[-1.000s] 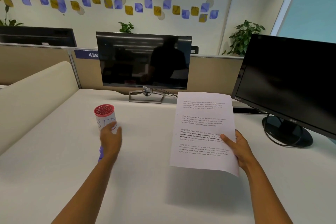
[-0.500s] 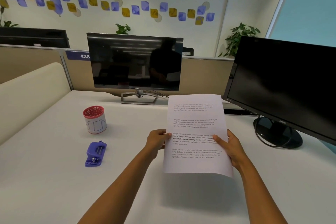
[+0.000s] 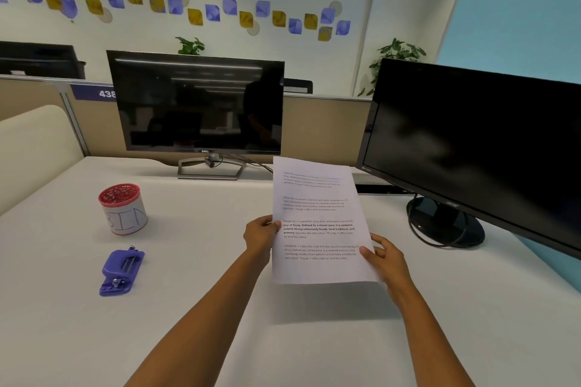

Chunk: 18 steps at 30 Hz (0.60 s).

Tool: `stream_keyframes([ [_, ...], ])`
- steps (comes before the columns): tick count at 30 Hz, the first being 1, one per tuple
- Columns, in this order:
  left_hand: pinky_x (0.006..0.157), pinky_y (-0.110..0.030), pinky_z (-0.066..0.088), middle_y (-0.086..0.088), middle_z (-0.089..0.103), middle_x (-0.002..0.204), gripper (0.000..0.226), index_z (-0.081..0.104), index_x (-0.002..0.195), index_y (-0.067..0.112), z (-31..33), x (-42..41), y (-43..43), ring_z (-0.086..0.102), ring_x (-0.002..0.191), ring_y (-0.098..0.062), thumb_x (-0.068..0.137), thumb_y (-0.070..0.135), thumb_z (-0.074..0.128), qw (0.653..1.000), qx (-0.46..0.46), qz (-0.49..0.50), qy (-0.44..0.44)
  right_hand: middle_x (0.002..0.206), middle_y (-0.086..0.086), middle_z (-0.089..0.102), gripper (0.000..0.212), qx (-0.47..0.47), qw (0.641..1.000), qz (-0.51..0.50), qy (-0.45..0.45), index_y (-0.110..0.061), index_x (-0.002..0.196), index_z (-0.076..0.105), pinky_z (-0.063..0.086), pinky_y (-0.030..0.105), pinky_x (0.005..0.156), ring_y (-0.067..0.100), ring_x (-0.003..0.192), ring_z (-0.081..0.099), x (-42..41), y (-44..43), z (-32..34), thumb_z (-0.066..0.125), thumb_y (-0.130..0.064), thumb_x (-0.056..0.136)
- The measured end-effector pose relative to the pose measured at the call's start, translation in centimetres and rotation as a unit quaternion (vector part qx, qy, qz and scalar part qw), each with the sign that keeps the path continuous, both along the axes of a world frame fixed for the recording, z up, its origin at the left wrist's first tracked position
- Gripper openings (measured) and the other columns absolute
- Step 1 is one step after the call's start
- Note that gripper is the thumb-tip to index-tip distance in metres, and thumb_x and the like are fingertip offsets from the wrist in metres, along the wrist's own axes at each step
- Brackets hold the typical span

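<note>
Sheet position: the white printed paper sheet (image 3: 317, 220) stands upright between your hands, above the white desk (image 3: 188, 308). Your left hand (image 3: 259, 237) pinches its left edge and your right hand (image 3: 385, 259) pinches its lower right edge. Expect light, limp, easily creased stock, so grip it by the margins only.

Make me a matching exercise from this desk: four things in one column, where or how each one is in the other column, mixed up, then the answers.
Column one
1 printed sheet
2 cup marked BIN
3 purple plastic tool
4 Dell monitor

Column two
A screen dark, at the back of the desk
B held up by the left hand and right hand
C lying flat, on the near side of the cup
D upright, red rim, left of the sheet

Pairs: 1-B, 2-D, 3-C, 4-A
</note>
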<state>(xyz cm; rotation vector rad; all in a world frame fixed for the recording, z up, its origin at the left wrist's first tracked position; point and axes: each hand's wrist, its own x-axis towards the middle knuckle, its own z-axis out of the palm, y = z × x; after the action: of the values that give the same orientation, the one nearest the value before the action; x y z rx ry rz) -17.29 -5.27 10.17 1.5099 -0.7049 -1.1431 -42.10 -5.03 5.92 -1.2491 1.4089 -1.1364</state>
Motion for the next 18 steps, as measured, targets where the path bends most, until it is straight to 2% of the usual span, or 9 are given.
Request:
stream_keyframes([
  [4,0.093,-0.047,0.051,-0.014,0.064,0.119,0.033,0.057,0.123,0.008,0.0,-2.0,-1.0,0.063,0.092,-0.027,0.091,0.007,0.052,0.998,0.007,-0.055,-0.035,0.121,0.014,0.061,0.043,-0.020,0.998,-0.053,0.021,-0.017,0.128,0.049,0.053,0.029,0.071,0.029,0.104,0.060,-1.2,-0.8,-1.0,0.062,-0.018,0.087],
  [9,0.098,-0.047,0.048,-0.013,0.059,0.127,0.043,0.047,0.131,0.006,-0.6,-4.3,-2.5,0.059,0.112,-0.032,0.089,0.005,0.054,0.986,0.041,-0.130,-0.094,0.126,0.016,0.058,0.044,-0.015,0.995,-0.091,0.032,-0.013,0.131,0.047,0.049,0.033,0.076,0.024,0.100,0.056,-3.2,-2.0,-1.8,0.060,-0.015,0.089],
  [12,0.098,-0.041,0.046,-0.014,0.057,0.127,0.045,0.046,0.133,0.003,-1.2,-5.4,-3.2,0.058,0.110,-0.030,0.089,-0.001,0.053,0.980,0.045,-0.152,-0.122,0.127,0.016,0.058,0.044,-0.006,0.994,-0.100,0.040,-0.012,0.132,0.047,0.048,0.035,0.079,0.028,0.103,0.057,-4.5,-3.1,-2.2,0.058,-0.013,0.090],
  [15,0.087,-0.032,0.048,-0.014,0.056,0.127,0.044,0.045,0.133,0.004,-1.8,-6.5,-4.0,0.054,0.098,-0.023,0.090,-0.003,0.049,0.975,0.039,-0.167,-0.140,0.129,0.017,0.057,0.044,0.008,0.992,-0.114,0.059,-0.014,0.133,0.047,0.051,0.043,0.084,0.035,0.112,0.057,-5.6,-4.2,-2.7,0.058,-0.015,0.090],
  [18,0.091,-0.037,0.049,-0.011,0.056,0.129,0.044,0.047,0.133,0.009,-2.4,-7.5,-4.9,0.057,0.110,-0.027,0.090,0.000,0.050,0.971,0.035,-0.188,-0.145,0.130,0.018,0.056,0.045,0.015,0.990,-0.123,0.071,-0.013,0.133,0.046,0.049,0.042,0.083,0.036,0.114,0.055,-6.6,-5.0,-3.0,0.057,-0.016,0.090],
])
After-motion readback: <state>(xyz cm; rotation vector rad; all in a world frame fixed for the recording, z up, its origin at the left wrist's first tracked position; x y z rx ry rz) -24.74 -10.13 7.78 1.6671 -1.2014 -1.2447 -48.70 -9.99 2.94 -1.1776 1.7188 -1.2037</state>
